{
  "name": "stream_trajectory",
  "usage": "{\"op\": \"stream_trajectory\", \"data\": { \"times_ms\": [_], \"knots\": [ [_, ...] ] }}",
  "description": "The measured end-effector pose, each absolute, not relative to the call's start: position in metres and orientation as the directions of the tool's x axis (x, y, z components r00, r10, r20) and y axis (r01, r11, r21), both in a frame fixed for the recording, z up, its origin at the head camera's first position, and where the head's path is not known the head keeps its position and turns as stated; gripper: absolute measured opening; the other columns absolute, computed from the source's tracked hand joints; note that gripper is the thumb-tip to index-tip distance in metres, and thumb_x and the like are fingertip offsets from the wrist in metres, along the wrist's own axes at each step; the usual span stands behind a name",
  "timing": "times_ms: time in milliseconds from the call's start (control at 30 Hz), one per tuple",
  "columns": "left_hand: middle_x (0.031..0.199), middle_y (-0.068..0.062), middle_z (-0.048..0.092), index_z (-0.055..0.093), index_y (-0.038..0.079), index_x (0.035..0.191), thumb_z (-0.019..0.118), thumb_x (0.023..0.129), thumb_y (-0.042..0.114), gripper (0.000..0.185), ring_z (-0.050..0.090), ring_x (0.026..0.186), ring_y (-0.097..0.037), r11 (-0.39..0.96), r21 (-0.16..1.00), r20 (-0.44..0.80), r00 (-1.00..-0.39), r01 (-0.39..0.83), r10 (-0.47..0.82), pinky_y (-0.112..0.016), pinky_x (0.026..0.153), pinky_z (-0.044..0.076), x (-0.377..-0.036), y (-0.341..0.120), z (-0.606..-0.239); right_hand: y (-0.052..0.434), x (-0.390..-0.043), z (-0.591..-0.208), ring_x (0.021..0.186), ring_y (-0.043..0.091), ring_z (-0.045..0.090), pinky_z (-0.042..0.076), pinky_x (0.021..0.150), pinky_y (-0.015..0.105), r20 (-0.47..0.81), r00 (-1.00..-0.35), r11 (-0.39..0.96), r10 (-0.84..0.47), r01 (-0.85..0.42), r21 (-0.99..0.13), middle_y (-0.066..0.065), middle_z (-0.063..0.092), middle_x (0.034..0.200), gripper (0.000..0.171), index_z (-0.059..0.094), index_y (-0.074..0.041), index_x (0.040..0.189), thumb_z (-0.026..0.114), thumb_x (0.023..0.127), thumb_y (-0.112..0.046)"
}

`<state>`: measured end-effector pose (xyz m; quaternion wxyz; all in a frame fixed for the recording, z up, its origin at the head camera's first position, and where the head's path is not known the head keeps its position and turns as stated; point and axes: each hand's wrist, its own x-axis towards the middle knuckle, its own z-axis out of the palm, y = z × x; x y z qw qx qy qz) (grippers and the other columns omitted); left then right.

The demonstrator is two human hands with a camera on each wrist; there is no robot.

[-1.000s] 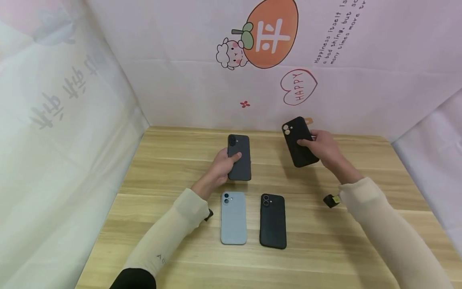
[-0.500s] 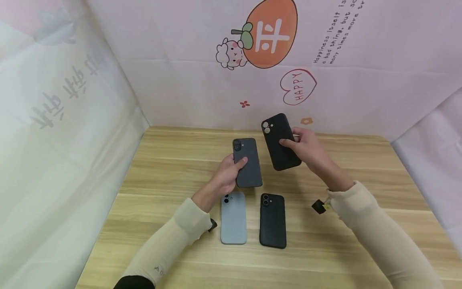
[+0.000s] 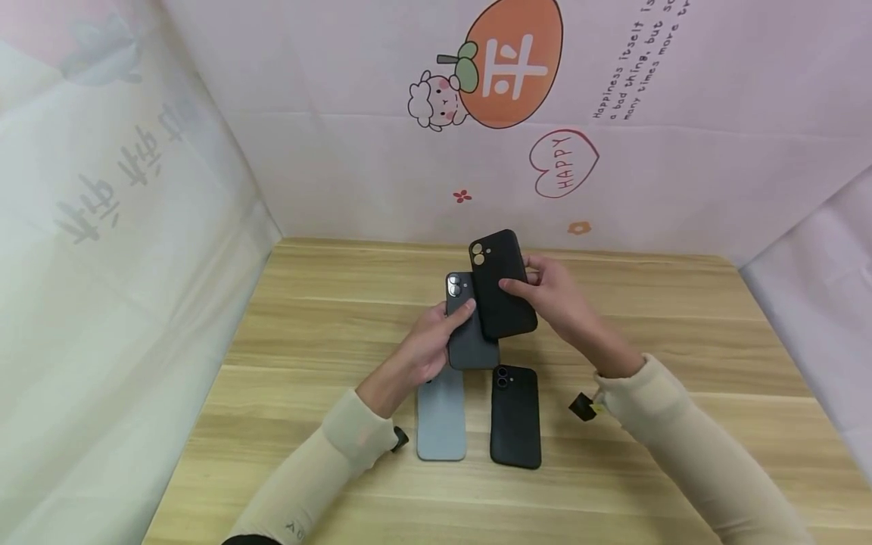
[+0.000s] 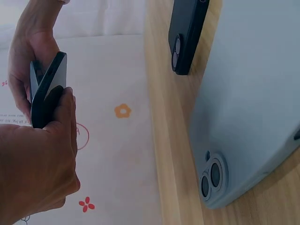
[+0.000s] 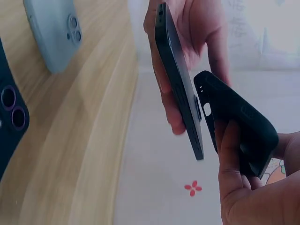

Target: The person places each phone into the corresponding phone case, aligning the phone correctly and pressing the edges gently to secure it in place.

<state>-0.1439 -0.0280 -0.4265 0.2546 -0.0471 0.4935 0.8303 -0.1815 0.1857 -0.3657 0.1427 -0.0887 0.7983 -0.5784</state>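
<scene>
My left hand (image 3: 431, 341) grips a dark grey phone (image 3: 468, 348) by its left side, thumb across the back. In my right hand (image 3: 555, 294) is a black phone case (image 3: 502, 303), pinched at its right edge, with see-through camera cutouts. From the head view the case overlaps the phone's right part. The right wrist view shows a narrow gap between the phone (image 5: 178, 77) and the hollow case (image 5: 241, 112), which stand at an angle to each other. Both are raised above the wooden table (image 3: 327, 318).
A light blue phone (image 3: 441, 428) lies back up on the table, its top partly hidden by my left hand and the grey phone. Beside it lies a black phone (image 3: 515, 424). A white printed cloth (image 3: 354, 174) rises along the back and sides.
My right hand has brought the case leftward until it overlaps the phone in the head view. My left hand has shifted slightly right and nearer with the phone. The phones on the table have stayed put.
</scene>
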Motion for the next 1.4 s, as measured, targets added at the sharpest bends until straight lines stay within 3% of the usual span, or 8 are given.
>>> {"op": "stream_trajectory", "data": {
  "times_ms": [300,767,967,1233,1400],
  "knots": [
    [0.150,-0.017,0.058,0.043,0.001,0.154,0.051,0.114,0.029,0.050,0.057,0.140,-0.029,-0.408,0.782,-0.285,-0.852,-0.471,0.439,-0.042,0.107,0.054,-0.139,-0.028,-0.427,0.173,-0.172,-0.368,0.088,0.019,0.079,0.064,0.079,0.031,-0.151,-0.925,0.209,-0.348,0.080,-0.975,0.016,0.079,0.106,0.038,0.052,0.004,0.143,0.060,0.108,-0.010],
    [0.153,-0.020,0.053,0.038,0.002,0.157,0.043,0.116,0.031,0.051,0.055,0.141,-0.029,-0.421,0.763,-0.281,-0.837,-0.491,0.469,-0.053,0.115,0.047,-0.133,-0.032,-0.429,0.155,-0.164,-0.380,0.092,0.024,0.079,0.066,0.079,0.037,-0.170,-0.913,0.162,-0.371,0.116,-0.980,0.024,0.077,0.109,0.051,0.043,0.004,0.152,0.062,0.105,-0.002],
    [0.152,-0.021,0.054,0.037,0.004,0.158,0.041,0.116,0.030,0.050,0.057,0.138,-0.030,-0.407,0.771,-0.276,-0.834,-0.489,0.478,-0.051,0.114,0.048,-0.131,-0.033,-0.430,0.156,-0.163,-0.383,0.085,0.026,0.080,0.066,0.073,0.038,-0.174,-0.917,0.215,-0.359,0.100,-0.971,0.025,0.078,0.104,0.047,0.046,0.005,0.147,0.064,0.104,-0.003],
    [0.152,-0.022,0.054,0.037,0.003,0.158,0.042,0.116,0.024,0.047,0.058,0.137,-0.029,-0.382,0.802,-0.260,-0.845,-0.459,0.468,-0.051,0.112,0.050,-0.130,-0.034,-0.427,0.168,-0.161,-0.378,0.070,0.026,0.077,0.065,0.064,0.035,-0.058,-0.958,0.391,-0.280,-0.059,-0.918,0.023,0.078,0.092,0.049,0.048,0.005,0.147,0.066,0.105,-0.011],
    [0.152,-0.023,0.055,0.038,0.004,0.159,0.041,0.116,0.022,0.046,0.060,0.135,-0.028,-0.359,0.810,-0.262,-0.834,-0.463,0.485,-0.049,0.110,0.052,-0.129,-0.034,-0.428,0.174,-0.161,-0.374,0.058,0.020,0.072,0.062,0.055,0.030,0.095,-0.954,0.526,-0.284,-0.237,-0.817,0.014,0.075,0.074,0.037,0.061,0.007,0.134,0.069,0.104,-0.013]
  ]
}}
